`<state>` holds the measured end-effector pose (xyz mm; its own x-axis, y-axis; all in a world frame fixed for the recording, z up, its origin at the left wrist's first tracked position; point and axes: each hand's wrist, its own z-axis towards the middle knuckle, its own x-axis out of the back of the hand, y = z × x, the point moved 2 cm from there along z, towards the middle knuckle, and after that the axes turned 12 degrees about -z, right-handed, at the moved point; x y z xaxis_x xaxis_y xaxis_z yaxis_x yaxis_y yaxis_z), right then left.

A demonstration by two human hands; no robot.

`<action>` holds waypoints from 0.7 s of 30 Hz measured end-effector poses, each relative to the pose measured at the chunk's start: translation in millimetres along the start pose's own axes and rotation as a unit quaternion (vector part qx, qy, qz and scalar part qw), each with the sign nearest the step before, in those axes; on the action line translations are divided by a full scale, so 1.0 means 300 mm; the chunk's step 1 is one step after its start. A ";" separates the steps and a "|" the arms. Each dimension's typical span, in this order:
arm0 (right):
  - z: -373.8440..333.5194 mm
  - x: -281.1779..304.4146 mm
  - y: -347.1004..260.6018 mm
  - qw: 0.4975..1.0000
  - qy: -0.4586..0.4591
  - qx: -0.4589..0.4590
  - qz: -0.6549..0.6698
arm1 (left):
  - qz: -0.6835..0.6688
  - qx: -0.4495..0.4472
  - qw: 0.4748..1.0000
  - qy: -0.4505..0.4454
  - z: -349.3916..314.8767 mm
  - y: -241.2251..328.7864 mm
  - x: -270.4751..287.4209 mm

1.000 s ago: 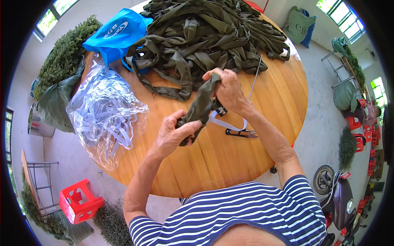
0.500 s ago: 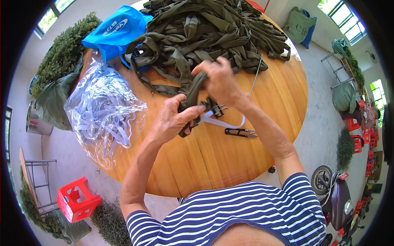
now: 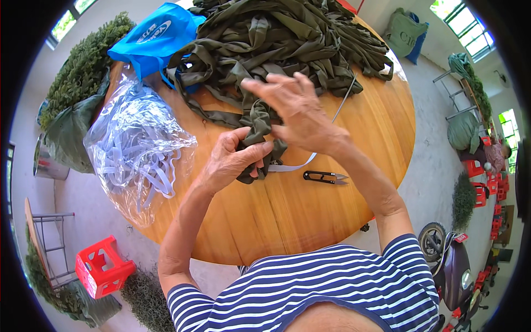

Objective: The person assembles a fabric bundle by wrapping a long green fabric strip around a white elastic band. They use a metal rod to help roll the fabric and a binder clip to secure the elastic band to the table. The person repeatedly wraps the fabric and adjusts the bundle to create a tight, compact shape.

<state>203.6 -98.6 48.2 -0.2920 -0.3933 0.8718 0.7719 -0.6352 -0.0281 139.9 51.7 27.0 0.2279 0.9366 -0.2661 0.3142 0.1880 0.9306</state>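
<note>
My left hand (image 3: pixel 235 156) is closed around a bunched dark green fabric strip (image 3: pixel 259 123), its thumb lying across the gathered cloth. The strip runs up toward a large pile of the same fabric (image 3: pixel 260 52). Just to the right, my right hand (image 3: pixel 296 113) hovers with fingers stretched and apart, its thumb close to the bunch; whether it touches the cloth I cannot tell. From under the bunch a white elastic band (image 3: pixel 293 167) curves out to the right. Beside it on the table lie black thread snips (image 3: pixel 325 177). A thin metal rod (image 3: pixel 344 100) rests against the pile.
The round wooden table (image 3: pixel 249 232) also holds a clear plastic bag of white elastic (image 3: pixel 141 149) and a blue bag (image 3: pixel 157 39). Around it are a red stool (image 3: pixel 105 266), artificial greenery (image 3: pixel 86 61) and a parked scooter (image 3: pixel 456 271).
My right hand has lifted off the strip and spread its fingers. The cloth is now more bunched in my left hand, hiding the small dark piece with metal prongs seen before.
</note>
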 end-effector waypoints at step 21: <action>0.055 -0.018 -0.161 0.994 0.050 0.081 0.051 | -0.309 -0.013 0.945 0.110 -0.137 -0.186 0.036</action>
<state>177.2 -55.0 52.9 -0.2560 -0.5203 0.8147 0.8789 -0.4762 -0.0280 86.9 63.3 -17.4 -0.1897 0.6839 -0.7045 0.3007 0.7235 0.6214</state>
